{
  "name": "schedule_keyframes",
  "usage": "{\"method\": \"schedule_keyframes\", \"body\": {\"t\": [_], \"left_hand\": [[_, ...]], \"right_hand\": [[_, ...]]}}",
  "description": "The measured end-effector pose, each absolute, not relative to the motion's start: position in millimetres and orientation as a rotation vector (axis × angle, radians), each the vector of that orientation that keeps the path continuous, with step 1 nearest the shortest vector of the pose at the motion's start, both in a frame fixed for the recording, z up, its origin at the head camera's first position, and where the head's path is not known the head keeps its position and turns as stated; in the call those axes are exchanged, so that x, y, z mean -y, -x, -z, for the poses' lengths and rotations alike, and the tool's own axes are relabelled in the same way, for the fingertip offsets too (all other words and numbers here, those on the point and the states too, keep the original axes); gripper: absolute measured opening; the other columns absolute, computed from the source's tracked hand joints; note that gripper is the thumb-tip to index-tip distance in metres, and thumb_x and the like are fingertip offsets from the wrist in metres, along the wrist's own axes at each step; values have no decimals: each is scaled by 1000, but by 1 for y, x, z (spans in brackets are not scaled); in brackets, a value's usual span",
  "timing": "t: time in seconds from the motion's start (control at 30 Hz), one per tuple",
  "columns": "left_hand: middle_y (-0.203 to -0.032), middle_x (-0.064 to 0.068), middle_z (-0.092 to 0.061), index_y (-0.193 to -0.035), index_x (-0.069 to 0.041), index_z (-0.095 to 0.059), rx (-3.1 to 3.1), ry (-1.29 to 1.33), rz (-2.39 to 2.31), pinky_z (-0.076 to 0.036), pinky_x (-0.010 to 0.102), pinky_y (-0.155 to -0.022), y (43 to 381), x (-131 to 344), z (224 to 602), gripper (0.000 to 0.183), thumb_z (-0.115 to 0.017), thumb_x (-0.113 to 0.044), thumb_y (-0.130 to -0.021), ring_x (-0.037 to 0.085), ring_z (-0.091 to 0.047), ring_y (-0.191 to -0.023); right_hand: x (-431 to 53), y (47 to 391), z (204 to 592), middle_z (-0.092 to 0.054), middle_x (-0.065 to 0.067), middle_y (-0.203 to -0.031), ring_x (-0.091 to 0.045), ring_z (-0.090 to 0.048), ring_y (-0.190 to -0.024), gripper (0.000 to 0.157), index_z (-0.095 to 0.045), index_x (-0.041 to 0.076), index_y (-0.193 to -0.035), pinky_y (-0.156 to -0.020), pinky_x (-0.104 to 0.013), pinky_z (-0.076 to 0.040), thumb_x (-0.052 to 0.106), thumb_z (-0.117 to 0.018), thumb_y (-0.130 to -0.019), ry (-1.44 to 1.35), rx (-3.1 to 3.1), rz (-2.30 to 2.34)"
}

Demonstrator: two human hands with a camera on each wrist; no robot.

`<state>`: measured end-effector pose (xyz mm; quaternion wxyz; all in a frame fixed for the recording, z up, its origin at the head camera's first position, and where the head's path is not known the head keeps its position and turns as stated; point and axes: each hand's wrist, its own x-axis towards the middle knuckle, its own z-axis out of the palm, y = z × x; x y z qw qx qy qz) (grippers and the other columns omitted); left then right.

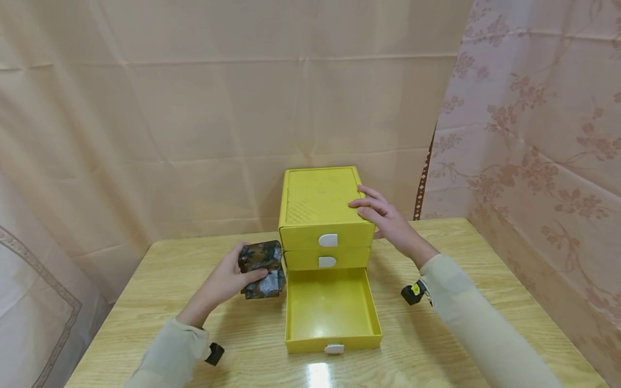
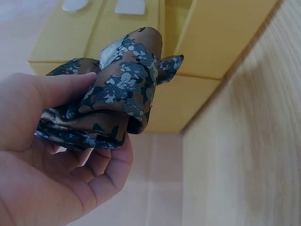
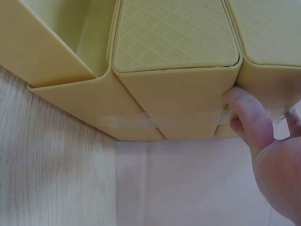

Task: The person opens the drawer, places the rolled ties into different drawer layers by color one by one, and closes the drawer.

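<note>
My left hand (image 1: 228, 277) pinches a bunched, folded cloth (image 1: 262, 256) with a dark brown, black and grey-white pattern, thumb on one side and fingers on the other. In the left wrist view the cloth (image 2: 122, 80) looks shiny, with a loose end poking out. It is beside the left side of a yellow three-drawer box (image 1: 320, 196). The bottom drawer (image 1: 330, 307) is pulled out and bare inside; the two upper drawers are closed. My right hand (image 1: 388, 218) rests on the box's top right edge, fingers over the top, thumb (image 3: 249, 110) against the side wall.
The box stands on a light wooden table (image 1: 184, 269) near its back edge. Beige curtain (image 1: 194, 118) hangs behind, and a flower-patterned curtain (image 1: 543, 140) is at the right. White pull tabs (image 1: 328, 240) mark the drawer fronts. Clear tape (image 3: 127, 121) runs along the box's side.
</note>
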<state>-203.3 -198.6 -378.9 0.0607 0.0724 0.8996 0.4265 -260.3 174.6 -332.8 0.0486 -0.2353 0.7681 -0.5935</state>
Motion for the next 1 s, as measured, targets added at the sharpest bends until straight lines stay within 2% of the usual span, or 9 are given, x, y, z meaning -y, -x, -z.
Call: {"method": "schedule_keyframes", "body": {"t": [0.03, 0.13, 0.23, 0.3, 0.4, 0.63, 0.87, 1.0], "left_hand": [[-100, 7, -62, -140, -18, -35, -2710, -233, -1309, -47, 37, -63, 201, 198, 377, 74, -74, -41, -82, 19, -51, -61], [-100, 6, -62, -137, -20, -36, -2665, -266, -1370, -48, 37, -62, 195, 197, 370, 70, -74, -40, -82, 22, -55, -60], [-109, 5, -60, -134, -19, -39, -2664, -325, -1394, -49, 39, -72, 190, 194, 363, 66, -74, -40, -82, 23, -60, -78], [-112, 4, -59, -131, -20, -42, -2674, -368, -1400, -49, 42, -80, 187, 191, 360, 61, -74, -38, -82, 22, -59, -92], [-115, 3, -59, -128, -19, -45, -2659, -429, -1443, -47, 43, -88, 183, 188, 358, 56, -76, -31, -82, 20, -57, -104], [-117, 3, -58, -128, -18, -45, -2574, -480, -1519, -50, 41, -86, 180, 182, 357, 55, -76, -27, -83, 21, -59, -103], [-115, 1, -61, -126, -18, -47, -2535, -488, -1540, -48, 42, -88, 180, 175, 358, 54, -77, -28, -81, 20, -59, -103], [-117, 4, -59, -128, -16, -46, -2458, -481, -1585, -49, 41, -87, 180, 169, 358, 57, -77, -26, -82, 23, -58, -105]], "right_hand": [[-174, 260, 333, -14, 10, -156, -33, -36, -130, 35, -55, 13, -130, -82, -62, -46, 31, -46, -101, 718, -2340, 1808], [-174, 261, 333, -14, 10, -156, -34, -37, -130, 35, -55, 13, -130, -81, -62, -46, 31, -46, -102, 719, -2340, 1807], [-174, 261, 333, -14, 10, -156, -33, -36, -130, 35, -55, 13, -130, -81, -62, -46, 32, -46, -102, 719, -2342, 1805], [-175, 260, 332, -14, 10, -156, -33, -36, -130, 35, -55, 13, -130, -81, -62, -46, 32, -46, -102, 716, -2344, 1805], [-175, 260, 332, -13, 10, -156, -32, -36, -130, 36, -55, 14, -130, -82, -63, -46, 32, -46, -102, 714, -2347, 1801], [-175, 262, 335, -15, 9, -156, -32, -36, -130, 35, -55, 13, -129, -81, -63, -45, 32, -45, -102, 710, -2366, 1796], [-179, 277, 351, -18, 21, -152, -29, -41, -127, 34, -58, 23, -127, -77, -58, -48, 40, -47, -100, 676, -2391, 1801], [-180, 280, 355, -18, 24, -151, -30, -41, -127, 36, -58, 24, -127, -76, -58, -49, 43, -48, -99, 691, -2401, 1796]]}}
